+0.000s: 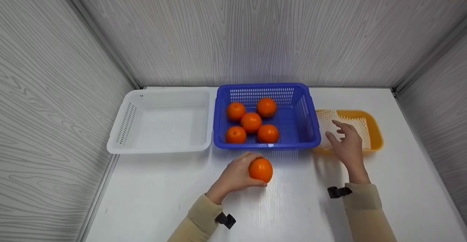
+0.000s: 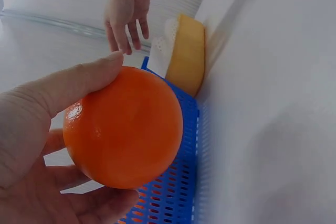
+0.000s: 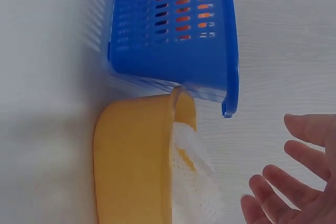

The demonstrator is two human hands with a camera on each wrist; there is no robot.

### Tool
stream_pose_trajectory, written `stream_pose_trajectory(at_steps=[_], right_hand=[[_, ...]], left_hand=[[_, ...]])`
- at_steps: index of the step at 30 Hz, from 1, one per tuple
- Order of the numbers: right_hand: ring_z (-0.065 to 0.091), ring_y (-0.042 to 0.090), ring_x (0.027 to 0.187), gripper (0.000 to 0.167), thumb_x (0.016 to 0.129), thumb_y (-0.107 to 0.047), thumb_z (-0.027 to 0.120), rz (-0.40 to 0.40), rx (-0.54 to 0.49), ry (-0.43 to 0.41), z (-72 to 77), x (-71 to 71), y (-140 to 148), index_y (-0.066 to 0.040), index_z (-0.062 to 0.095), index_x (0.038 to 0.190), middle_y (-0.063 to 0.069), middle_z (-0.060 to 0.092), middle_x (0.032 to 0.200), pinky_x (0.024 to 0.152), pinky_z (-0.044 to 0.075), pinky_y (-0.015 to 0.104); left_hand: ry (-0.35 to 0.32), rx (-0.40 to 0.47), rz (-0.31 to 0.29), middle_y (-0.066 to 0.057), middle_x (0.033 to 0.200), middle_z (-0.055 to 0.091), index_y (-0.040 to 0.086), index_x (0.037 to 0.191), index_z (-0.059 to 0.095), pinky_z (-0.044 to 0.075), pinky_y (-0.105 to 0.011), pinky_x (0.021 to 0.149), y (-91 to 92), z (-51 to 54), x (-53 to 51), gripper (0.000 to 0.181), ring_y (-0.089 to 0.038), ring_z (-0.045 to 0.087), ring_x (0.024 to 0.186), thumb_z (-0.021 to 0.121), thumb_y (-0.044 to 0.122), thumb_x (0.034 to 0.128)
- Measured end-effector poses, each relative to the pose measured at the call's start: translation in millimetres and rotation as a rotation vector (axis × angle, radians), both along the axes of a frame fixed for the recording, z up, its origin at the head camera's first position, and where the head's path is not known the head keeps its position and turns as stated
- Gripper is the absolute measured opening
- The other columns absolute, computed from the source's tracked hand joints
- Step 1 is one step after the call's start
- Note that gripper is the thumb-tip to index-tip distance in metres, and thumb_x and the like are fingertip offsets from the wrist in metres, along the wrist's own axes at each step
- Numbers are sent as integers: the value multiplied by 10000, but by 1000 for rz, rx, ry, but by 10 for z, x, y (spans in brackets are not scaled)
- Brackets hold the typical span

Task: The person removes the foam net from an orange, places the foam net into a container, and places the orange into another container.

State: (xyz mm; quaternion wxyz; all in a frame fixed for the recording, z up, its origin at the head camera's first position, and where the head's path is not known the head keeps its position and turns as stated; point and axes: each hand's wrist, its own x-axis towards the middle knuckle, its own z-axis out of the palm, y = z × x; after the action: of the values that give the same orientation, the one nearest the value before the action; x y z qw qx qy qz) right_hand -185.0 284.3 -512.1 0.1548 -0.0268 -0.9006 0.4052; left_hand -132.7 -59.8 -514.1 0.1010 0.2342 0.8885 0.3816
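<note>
An orange point(image 1: 260, 170) is gripped in my left hand point(image 1: 238, 174), in front of the blue basket. In the left wrist view the thumb lies over one side of the orange point(image 2: 126, 129) and the fingers curl under the other. My right hand point(image 1: 347, 143) hovers over the yellow basket point(image 1: 375, 134), fingers spread and holding nothing. White foam netting point(image 1: 357, 125) lies inside that basket, partly hidden by the hand. The right wrist view shows the fingers apart from the netting point(image 3: 197, 182). Several oranges point(image 1: 251, 122) sit in the blue basket point(image 1: 292, 145).
A white basket point(image 1: 160, 150) stands on the left, side by side with the blue one. The yellow basket's left edge touches or nearly touches the blue basket. Grey wood-grain panels point(image 1: 226, 34) rise behind and at both sides of the white table point(image 1: 146, 198).
</note>
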Motion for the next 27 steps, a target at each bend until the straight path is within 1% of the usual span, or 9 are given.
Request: stream_pose_trajectory(at_steps=[3, 5, 7, 12, 17, 20, 23, 25, 27], right_hand=[[615, 396, 1004, 424, 913, -87, 689, 36, -30, 8, -4, 44, -42, 11, 593, 1315, 243, 584, 1212, 797, 541, 341], [639, 380, 962, 426, 917, -93, 689, 60, -51, 5, -13, 65, -69, 8, 591, 1319, 245, 597, 1190, 733, 514, 190], [652, 374, 940, 432, 921, -107, 689, 80, -75, -12, -25, 80, -94, -1, 586, 1327, 248, 603, 1188, 686, 448, 88], [648, 373, 956, 449, 937, -152, 677, 110, -108, -74, -58, 106, -152, -11, 569, 1349, 250, 606, 1208, 688, 456, 101], [635, 372, 978, 427, 937, -117, 668, 83, -119, -97, -94, 86, -174, 12, 573, 1333, 256, 605, 1195, 691, 452, 108], [631, 375, 988, 407, 933, -84, 662, 59, -115, -112, -123, 64, -177, 30, 582, 1315, 257, 607, 1182, 674, 452, 109], [630, 384, 999, 389, 930, -50, 652, 45, -113, -141, -159, 44, -172, 51, 586, 1299, 259, 609, 1173, 664, 464, 120], [630, 389, 1005, 382, 928, -33, 647, 42, -110, -161, -180, 34, -170, 60, 588, 1293, 260, 611, 1170, 670, 474, 134], [631, 392, 1006, 376, 926, -24, 643, 38, -109, -178, -192, 30, -172, 63, 591, 1289, 261, 613, 1167, 676, 484, 151]], left_hand=[[22, 32, 11, 30, 1282, 556, 193, 1288, 582, 479, -427, 927, -11, 102, -17, 699, -184, 560, 1113, 882, 402, 692], [29, 52, 12, 36, 1276, 554, 190, 1299, 579, 483, -419, 925, -21, 179, -33, 707, -180, 561, 1107, 880, 408, 697], [34, 70, 12, 42, 1272, 551, 193, 1308, 574, 484, -413, 926, -29, 253, -56, 713, -175, 560, 1103, 872, 426, 704], [47, 103, 11, 32, 1265, 545, 184, 1304, 568, 479, -410, 926, -14, 406, -143, 706, -174, 543, 1104, 864, 432, 713], [65, 106, 16, 4, 1296, 536, 162, 1326, 560, 476, -424, 932, 48, 514, -292, 723, -188, 529, 1125, 863, 420, 723], [66, 91, 17, -17, 1329, 525, 157, 1349, 548, 471, -440, 942, 96, 571, -407, 754, -204, 525, 1144, 864, 429, 721], [67, 72, 25, -42, 1354, 503, 157, 1353, 544, 456, -453, 960, 133, 619, -543, 764, -226, 508, 1171, 865, 435, 718], [64, 65, 37, -60, 1338, 494, 159, 1350, 547, 446, -453, 974, 151, 646, -644, 759, -238, 499, 1176, 867, 433, 717], [61, 61, 55, -81, 1303, 483, 165, 1348, 551, 453, -457, 962, 165, 666, -751, 748, -252, 502, 1154, 869, 416, 720]])
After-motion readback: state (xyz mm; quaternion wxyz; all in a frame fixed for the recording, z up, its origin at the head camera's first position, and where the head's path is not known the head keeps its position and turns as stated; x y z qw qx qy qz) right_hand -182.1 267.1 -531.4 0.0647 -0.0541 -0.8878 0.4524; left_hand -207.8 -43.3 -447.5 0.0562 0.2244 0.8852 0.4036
